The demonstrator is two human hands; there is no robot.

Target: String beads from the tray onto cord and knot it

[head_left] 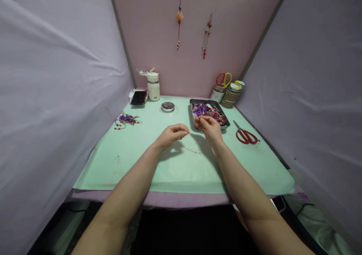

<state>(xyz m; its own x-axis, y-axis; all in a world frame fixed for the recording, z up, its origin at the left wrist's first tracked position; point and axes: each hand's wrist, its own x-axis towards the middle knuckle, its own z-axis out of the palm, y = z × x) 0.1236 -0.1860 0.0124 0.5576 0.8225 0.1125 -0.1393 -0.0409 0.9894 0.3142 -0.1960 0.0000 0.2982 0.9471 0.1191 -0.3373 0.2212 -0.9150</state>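
Observation:
My left hand (173,134) is closed in a pinch on a thin reddish cord (190,149), whose loose end hangs and curves to the right above the table. My right hand (209,128) is also pinched, at the near left edge of the bead tray (225,127). Whatever is between its fingertips is too small to make out. A small gap separates the two hands. Inside the tray lie many purple, red, clear and dark beads (200,110), partly covered by my right hand.
Red-handled scissors (246,136) lie right of the tray. Behind are a can with scissors (217,95) and a brown jar (230,96). A round spool (167,106), white bottle (153,87), phone (139,98) and beaded strands (127,118) stand left. Beaded pendants (180,17) hang behind.

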